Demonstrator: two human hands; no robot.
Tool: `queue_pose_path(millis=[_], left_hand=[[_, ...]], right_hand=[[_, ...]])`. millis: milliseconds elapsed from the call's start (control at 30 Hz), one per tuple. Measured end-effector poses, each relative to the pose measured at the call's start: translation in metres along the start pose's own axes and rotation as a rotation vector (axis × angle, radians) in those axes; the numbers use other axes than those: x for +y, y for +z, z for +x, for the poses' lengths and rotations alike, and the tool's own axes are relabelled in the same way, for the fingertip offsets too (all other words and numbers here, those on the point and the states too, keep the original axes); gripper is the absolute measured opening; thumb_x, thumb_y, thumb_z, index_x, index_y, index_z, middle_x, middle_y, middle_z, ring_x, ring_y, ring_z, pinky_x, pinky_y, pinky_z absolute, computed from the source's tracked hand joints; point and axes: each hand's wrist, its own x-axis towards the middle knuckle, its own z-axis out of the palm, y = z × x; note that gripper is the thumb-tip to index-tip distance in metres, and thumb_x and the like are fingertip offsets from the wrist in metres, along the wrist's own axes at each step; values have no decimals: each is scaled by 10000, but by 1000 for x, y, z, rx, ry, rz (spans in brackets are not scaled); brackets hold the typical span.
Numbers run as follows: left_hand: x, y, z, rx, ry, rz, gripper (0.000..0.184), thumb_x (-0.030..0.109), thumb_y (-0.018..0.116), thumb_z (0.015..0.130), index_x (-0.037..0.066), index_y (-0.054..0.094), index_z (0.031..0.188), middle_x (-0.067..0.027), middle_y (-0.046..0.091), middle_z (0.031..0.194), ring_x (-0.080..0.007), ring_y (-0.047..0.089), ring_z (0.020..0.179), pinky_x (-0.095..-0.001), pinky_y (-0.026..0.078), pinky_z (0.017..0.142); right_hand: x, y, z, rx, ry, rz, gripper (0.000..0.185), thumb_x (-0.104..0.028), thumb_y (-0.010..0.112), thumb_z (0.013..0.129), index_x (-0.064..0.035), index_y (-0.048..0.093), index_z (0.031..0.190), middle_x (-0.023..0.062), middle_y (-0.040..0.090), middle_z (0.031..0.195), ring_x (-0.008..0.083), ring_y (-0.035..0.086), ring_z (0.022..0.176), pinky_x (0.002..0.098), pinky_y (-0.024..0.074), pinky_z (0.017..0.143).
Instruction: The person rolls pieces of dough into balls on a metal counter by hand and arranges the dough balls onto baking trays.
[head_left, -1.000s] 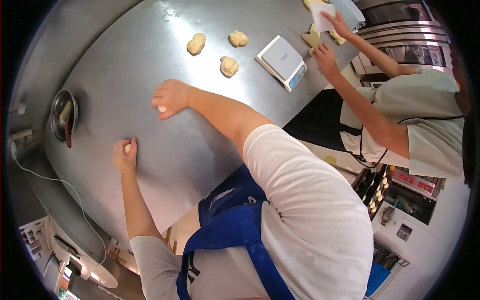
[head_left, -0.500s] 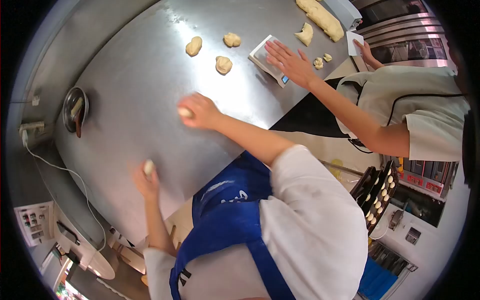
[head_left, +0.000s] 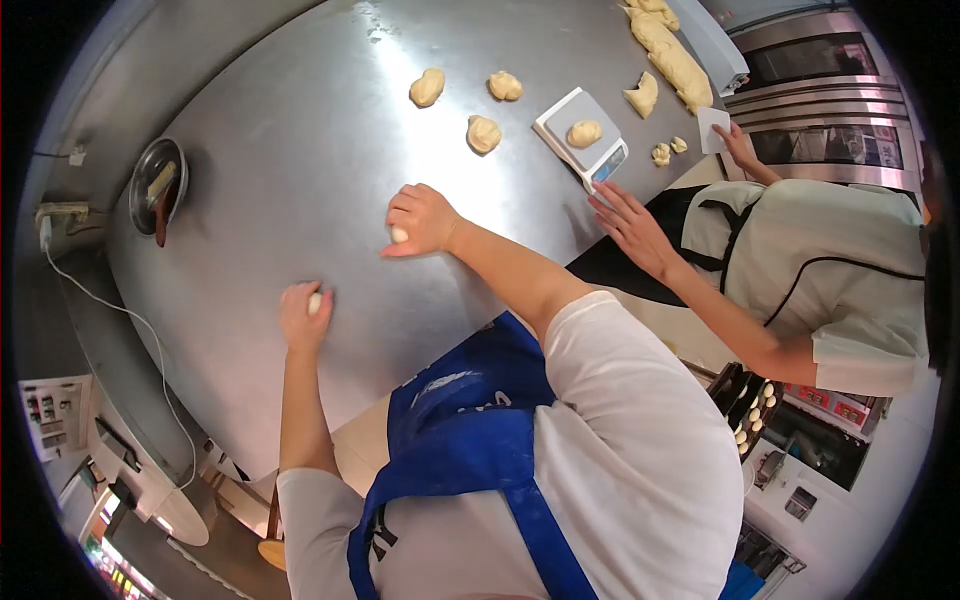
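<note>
I had the left hand (head_left: 304,318) curled around a ball (head_left: 315,302) at the counter (head_left: 260,170), well apart from the scale (head_left: 572,108), and the right hand (head_left: 420,219) around a second ball (head_left: 399,235), nearer that scale.

Two pale dough pieces, smooth and small from where I stand, each partly hidden: left piece (head_left: 315,303) in the curled left hand (head_left: 301,316), right piece (head_left: 399,235) cupped under the right hand (head_left: 422,216).
</note>
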Motion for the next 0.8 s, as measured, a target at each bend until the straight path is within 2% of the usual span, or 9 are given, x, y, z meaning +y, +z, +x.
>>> queue_pose_path(millis=[133,233,300,367,433,567,633,700,800], left_hand=[[38,-5,-29,262,-77,-63,357,243,903,667,126,659,900,-6,652,804,-262,622,774,-393,459,734],[66,-5,-8,-113,143,-38,291,210,868,737,169,580,756,-5,653,791,-253,621,777,-392,455,733],[31,9,18,-89,129,-4,267,205,859,752,164,597,780,-13,664,827,-271,629,813,-389,459,743],[5,0,16,-81,111,42,243,200,850,766,159,613,803,-20,675,864,-289,637,849,-385,462,754],[-5,-11,25,89,-2,-25,242,212,849,770,135,628,831,-35,674,867,-299,628,834,-395,472,750],[24,-12,-2,345,-176,59,227,205,840,788,106,642,840,-58,678,864,-314,622,822,-421,487,754],[29,-11,-12,-83,92,-51,281,224,887,734,124,636,809,-65,680,850,-306,638,846,-414,505,787],[1,1,7,-106,20,48,280,237,884,736,125,638,808,-60,681,844,-308,637,848,-412,507,787],[-32,-4,45,44,-127,159,279,279,868,759,124,654,853,-63,685,871,-319,639,870,-412,508,806]], right_hand=[[-32,11,-32,306,221,145,277,-332,821,699,-142,621,721,48,615,828,279,588,855,436,476,752],[-51,34,-22,184,90,229,284,-325,810,727,-139,598,699,50,605,806,270,591,854,431,480,758],[-39,48,22,-14,-234,110,278,-279,807,713,-130,574,682,55,592,788,274,591,851,433,486,770],[-3,32,52,-57,-276,54,263,-296,794,715,-135,588,684,48,597,788,268,591,850,430,486,770],[27,19,60,-89,-331,-25,250,-313,781,718,-141,601,687,41,602,788,262,592,848,427,487,770],[17,33,7,133,-92,111,298,-427,727,762,-152,623,715,20,613,780,240,593,842,407,483,760],[3,44,11,144,-46,181,319,-456,710,780,-153,625,725,17,616,777,237,596,841,405,484,762],[-9,55,43,-29,-340,40,278,-371,769,747,-159,596,694,30,595,749,255,600,815,391,486,701],[42,48,80,60,-413,104,313,-447,790,721,-183,621,719,16,608,773,248,608,803,436,482,714]])
